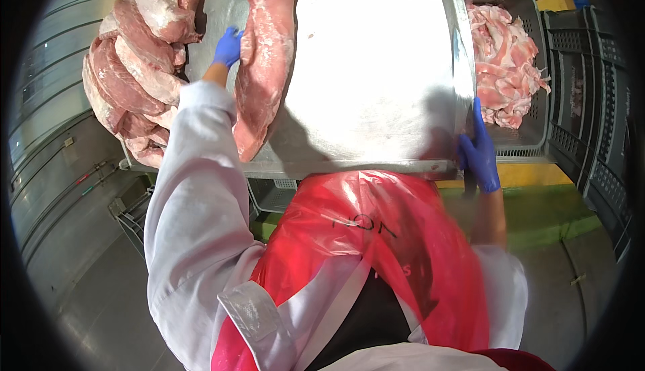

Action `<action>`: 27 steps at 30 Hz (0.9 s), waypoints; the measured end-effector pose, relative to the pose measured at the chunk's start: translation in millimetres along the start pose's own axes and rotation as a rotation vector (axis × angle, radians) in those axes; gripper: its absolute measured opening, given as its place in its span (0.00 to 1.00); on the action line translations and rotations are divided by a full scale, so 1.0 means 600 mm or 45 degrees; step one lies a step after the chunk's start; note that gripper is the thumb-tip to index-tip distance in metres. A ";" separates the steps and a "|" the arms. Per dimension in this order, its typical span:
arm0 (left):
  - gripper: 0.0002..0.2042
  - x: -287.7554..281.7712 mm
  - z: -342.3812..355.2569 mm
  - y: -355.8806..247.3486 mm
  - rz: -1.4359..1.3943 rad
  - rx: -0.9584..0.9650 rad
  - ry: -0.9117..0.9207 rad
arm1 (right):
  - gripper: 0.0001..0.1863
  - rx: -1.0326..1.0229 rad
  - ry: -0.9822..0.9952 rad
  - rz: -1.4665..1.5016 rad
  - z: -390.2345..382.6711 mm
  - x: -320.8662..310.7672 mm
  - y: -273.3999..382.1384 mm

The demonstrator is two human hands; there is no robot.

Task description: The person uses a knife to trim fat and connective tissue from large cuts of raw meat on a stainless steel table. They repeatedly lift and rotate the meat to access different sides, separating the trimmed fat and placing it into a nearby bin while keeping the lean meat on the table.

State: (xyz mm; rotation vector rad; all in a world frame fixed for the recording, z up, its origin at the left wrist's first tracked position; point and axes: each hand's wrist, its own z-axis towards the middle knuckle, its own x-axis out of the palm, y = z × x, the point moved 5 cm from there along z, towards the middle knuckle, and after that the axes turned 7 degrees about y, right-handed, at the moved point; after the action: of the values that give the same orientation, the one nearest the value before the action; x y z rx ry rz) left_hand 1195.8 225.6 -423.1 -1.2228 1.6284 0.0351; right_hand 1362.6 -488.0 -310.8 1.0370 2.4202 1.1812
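Nearest to us hangs our red plastic apron, worn over a white coat, and just past it runs the front edge of the steel surface. Our right hand, in a blue glove, sits at the near right corner of that surface, fingers laid flat and pointing up along its raised side rim, with something dark under the palm (we cannot make out what it is, nor whether the grip is clenched on it). Beyond that hand, just beside the rim, a grey perforated crate holds a heap of pale pink meat trimmings, and darker crates stand further right on the green and yellow floor.

On our left side the white sleeve reaches forward across the near left edge of the surface. Our left hand, also gloved in blue, rests against the left flank of a long slab of raw pork that lies lengthwise on the steel, its near end almost at the front edge and its far end near the back; the grip presses the slab's side with fingers curled rather than closing round it. Further left and beyond, a pile of similar slabs overhangs the surface's left edge.
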 end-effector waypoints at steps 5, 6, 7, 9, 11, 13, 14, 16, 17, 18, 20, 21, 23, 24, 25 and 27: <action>0.47 0.047 -0.187 -0.061 0.174 0.041 0.029 | 0.44 0.014 -0.098 -0.060 0.000 -0.024 -0.033; 0.53 0.056 -0.212 -0.124 0.097 -0.129 0.028 | 0.44 -0.001 -0.125 -0.033 0.011 -0.024 -0.046; 0.52 0.064 -0.232 -0.143 0.065 -0.058 -0.028 | 0.44 -0.020 -0.121 -0.011 0.023 -0.024 -0.047; 0.50 0.090 -0.246 -0.158 0.059 0.112 -0.005 | 0.44 -0.097 -0.059 -0.097 0.051 -0.015 -0.033; 0.48 0.091 -0.227 -0.209 0.125 0.158 0.250 | 0.43 -0.208 -0.090 -0.139 0.079 -0.009 -0.033; 0.44 0.095 -0.163 -0.194 -0.131 -0.013 0.320 | 0.43 -0.185 -0.028 -0.110 0.087 0.018 0.022; 0.45 0.073 -0.138 -0.260 -0.228 -0.092 0.130 | 0.43 -0.166 -0.023 -0.094 0.087 0.035 0.041; 0.43 0.070 -0.052 -0.291 -0.173 0.288 -0.381 | 0.44 -0.186 0.030 -0.039 0.095 0.064 0.068; 0.38 0.089 -0.021 -0.331 -0.186 0.237 -0.211 | 0.44 -0.185 0.020 -0.007 0.095 0.074 0.076; 0.29 0.103 -0.005 -0.371 0.043 0.219 -0.083 | 0.44 -0.221 0.045 -0.046 0.099 0.080 0.080; 0.22 0.121 0.015 -0.402 0.120 0.298 -0.121 | 0.45 -0.223 0.028 -0.094 0.109 0.092 0.083; 0.18 0.128 0.021 -0.417 0.173 0.335 -0.142 | 0.45 -0.228 0.025 -0.105 0.121 0.095 0.075; 0.14 0.132 -0.010 -0.460 0.244 0.484 -0.208 | 0.45 -0.308 0.042 -0.173 0.164 0.093 0.050; 0.15 0.131 -0.010 -0.466 0.213 0.477 -0.179 | 0.45 -0.423 0.015 -0.155 0.188 0.109 0.053; 0.15 0.126 -0.011 -0.468 0.186 0.465 -0.153 | 0.45 -0.540 -0.006 -0.134 0.216 0.126 0.063; 0.16 0.117 -0.017 -0.482 0.236 0.448 -0.078 | 0.43 -0.623 0.126 0.010 0.303 0.158 0.089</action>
State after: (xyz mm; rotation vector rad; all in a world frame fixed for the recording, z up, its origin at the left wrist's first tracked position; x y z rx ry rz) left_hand 1399.5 34.2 -320.1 -0.7952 1.6088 -0.0935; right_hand 1412.5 -293.3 -378.5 0.8475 2.0273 1.7433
